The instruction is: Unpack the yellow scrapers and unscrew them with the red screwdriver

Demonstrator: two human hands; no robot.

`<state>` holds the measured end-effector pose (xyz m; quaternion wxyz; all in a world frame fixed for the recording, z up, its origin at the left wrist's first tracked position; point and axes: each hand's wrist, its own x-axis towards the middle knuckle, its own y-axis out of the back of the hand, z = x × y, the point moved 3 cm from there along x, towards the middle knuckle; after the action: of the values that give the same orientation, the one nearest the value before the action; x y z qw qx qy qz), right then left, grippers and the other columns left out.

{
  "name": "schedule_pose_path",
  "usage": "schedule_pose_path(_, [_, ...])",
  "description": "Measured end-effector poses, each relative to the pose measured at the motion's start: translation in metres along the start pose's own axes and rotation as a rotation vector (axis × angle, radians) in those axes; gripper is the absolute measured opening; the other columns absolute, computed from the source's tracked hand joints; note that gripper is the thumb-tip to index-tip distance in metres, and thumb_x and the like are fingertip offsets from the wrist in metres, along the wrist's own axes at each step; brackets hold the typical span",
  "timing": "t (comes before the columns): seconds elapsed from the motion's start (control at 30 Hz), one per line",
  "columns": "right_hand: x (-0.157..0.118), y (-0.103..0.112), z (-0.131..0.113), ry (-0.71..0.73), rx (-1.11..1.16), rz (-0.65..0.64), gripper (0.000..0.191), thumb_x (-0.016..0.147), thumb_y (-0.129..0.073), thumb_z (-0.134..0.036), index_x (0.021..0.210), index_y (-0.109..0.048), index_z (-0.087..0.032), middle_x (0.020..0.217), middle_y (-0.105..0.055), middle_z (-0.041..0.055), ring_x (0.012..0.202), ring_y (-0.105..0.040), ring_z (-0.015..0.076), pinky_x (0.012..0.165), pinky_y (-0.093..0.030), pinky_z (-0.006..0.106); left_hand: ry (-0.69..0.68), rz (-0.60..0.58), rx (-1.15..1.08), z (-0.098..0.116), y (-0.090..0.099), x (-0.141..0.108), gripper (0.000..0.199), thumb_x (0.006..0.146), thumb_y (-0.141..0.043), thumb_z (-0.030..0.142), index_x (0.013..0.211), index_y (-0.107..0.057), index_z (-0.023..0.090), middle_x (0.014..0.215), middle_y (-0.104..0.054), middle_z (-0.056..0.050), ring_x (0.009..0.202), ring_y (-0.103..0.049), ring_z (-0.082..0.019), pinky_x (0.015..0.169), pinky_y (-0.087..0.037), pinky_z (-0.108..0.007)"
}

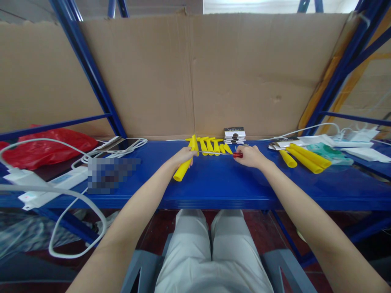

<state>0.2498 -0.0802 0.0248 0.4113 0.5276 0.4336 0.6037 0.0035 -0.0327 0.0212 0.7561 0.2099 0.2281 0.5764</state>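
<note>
My left hand (185,156) is closed round a yellow plastic tube with a crosspiece at its top (182,171), held tilted above the table. My right hand (250,156) grips a screwdriver by its red handle (237,155). The screwdriver's thin metal shaft (215,153) points left, and its tip reaches the yellow tube near my left fingers; whether it sits in a screw cannot be made out. Just behind my hands, several similar yellow plastic pieces (209,146) lie in a row on the blue table (210,183).
Small white-and-black boxes (234,134) are stacked against the cardboard wall (244,73). More yellow tubes (305,158) lie at right beside a green plastic bag (328,154). To the left are a red bag (55,144), a white power strip (58,187) and loose cables (76,254).
</note>
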Motion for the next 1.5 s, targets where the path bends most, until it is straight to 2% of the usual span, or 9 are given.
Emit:
schedule_pose_path(0.2, [-0.0016,0.0033,-0.0029,0.064,-0.037,0.0,0.024,0.079,-0.044,-0.031,0.082,-0.064,-0.019,0.097,-0.067,0.009,0.092,-0.059,0.0249,0.072,-0.034,0.033,0.01,0.009,0.024,0.001,0.0,-0.0006,0.03,0.077,-0.047,0.019,0.105,-0.052,0.009,0.036,-0.045,0.004,0.032,-0.045,-0.013,0.039,-0.036,-0.021])
schedule_pose_path(0.4, [0.0012,-0.0006,-0.0001,0.02,-0.046,-0.021,0.023,0.078,-0.047,-0.031,0.089,-0.063,-0.02,0.09,-0.069,0.0079,0.085,-0.062,0.0231,0.066,-0.035,0.029,0.009,-0.004,-0.004,0.0009,-0.0004,-0.0008,0.032,0.077,-0.046,0.018,0.107,-0.051,0.008,0.037,-0.045,0.004,0.033,-0.045,-0.013,0.038,-0.035,-0.021])
schedule_pose_path(0.67, [-0.0001,0.0008,-0.0028,0.106,-0.015,-0.01,0.021,0.079,-0.042,-0.027,0.082,-0.061,-0.018,0.084,-0.069,0.0072,0.086,-0.061,0.0233,0.077,-0.033,0.034,0.021,-0.004,0.015,0.0007,-0.0003,-0.0014,0.033,0.078,-0.045,0.018,0.109,-0.049,0.009,0.036,-0.044,0.005,0.032,-0.044,-0.013,0.038,-0.035,-0.021])
schedule_pose_path(0.83, [0.0029,-0.0026,0.0026,0.068,0.005,0.028,0.013,0.073,-0.05,-0.025,0.079,-0.06,-0.02,0.087,-0.068,0.0058,0.083,-0.06,0.0214,0.069,-0.034,0.029,0.013,-0.014,0.006,-0.0005,-0.0008,0.0004,0.029,0.077,-0.047,0.018,0.105,-0.051,0.01,0.037,-0.045,0.004,0.034,-0.046,-0.013,0.038,-0.035,-0.02])
schedule_pose_path(0.97, [0.0029,-0.0029,0.004,0.026,0.003,0.041,0.016,0.073,-0.052,-0.026,0.086,-0.058,-0.02,0.085,-0.068,0.0064,0.077,-0.061,0.021,0.062,-0.034,0.027,0.009,-0.012,0.012,0.001,-0.0001,-0.0008,0.027,0.078,-0.046,0.018,0.103,-0.052,0.01,0.038,-0.046,0.004,0.034,-0.046,-0.013,0.038,-0.036,-0.02])
schedule_pose_path(1.1, [0.0006,0.0006,0.001,0.028,0.019,0.057,0.023,0.074,-0.05,-0.025,0.095,-0.056,-0.019,0.088,-0.068,0.0073,0.081,-0.061,0.0225,0.069,-0.034,0.03,0.017,-0.011,0.019,0.0022,-0.0001,-0.0022,0.028,0.078,-0.046,0.018,0.104,-0.051,0.01,0.038,-0.046,0.004,0.034,-0.046,-0.013,0.038,-0.036,-0.021])
schedule_pose_path(1.2, [0.0001,0.0012,-0.0003,0.046,0.013,0.049,0.02,0.074,-0.047,-0.025,0.09,-0.058,-0.018,0.095,-0.067,0.0083,0.088,-0.06,0.0244,0.073,-0.033,0.033,0.019,-0.01,0.028,0.0017,-0.0003,-0.002,0.028,0.078,-0.046,0.019,0.104,-0.052,0.01,0.037,-0.045,0.004,0.033,-0.045,-0.013,0.038,-0.036,-0.021])
schedule_pose_path(1.3, [0.0013,-0.0004,0.0009,0.041,-0.018,0.045,0.015,0.073,-0.049,-0.027,0.082,-0.058,-0.019,0.095,-0.067,0.0082,0.089,-0.059,0.0249,0.071,-0.033,0.032,0.018,-0.02,0.032,0.0008,-0.001,-0.0014,0.027,0.078,-0.046,0.018,0.104,-0.052,0.011,0.037,-0.045,0.005,0.033,-0.045,-0.013,0.038,-0.036,-0.021])
schedule_pose_path(1.5, [0.003,-0.0043,0.0037,-0.013,-0.028,0.022,0.021,0.073,-0.05,-0.028,0.091,-0.056,-0.019,0.087,-0.067,0.008,0.08,-0.06,0.0226,0.063,-0.034,0.029,0.004,-0.02,0.032,0.0022,-0.0011,-0.0024,0.027,0.078,-0.046,0.018,0.103,-0.052,0.01,0.038,-0.045,0.004,0.034,-0.045,-0.013,0.038,-0.035,-0.021])
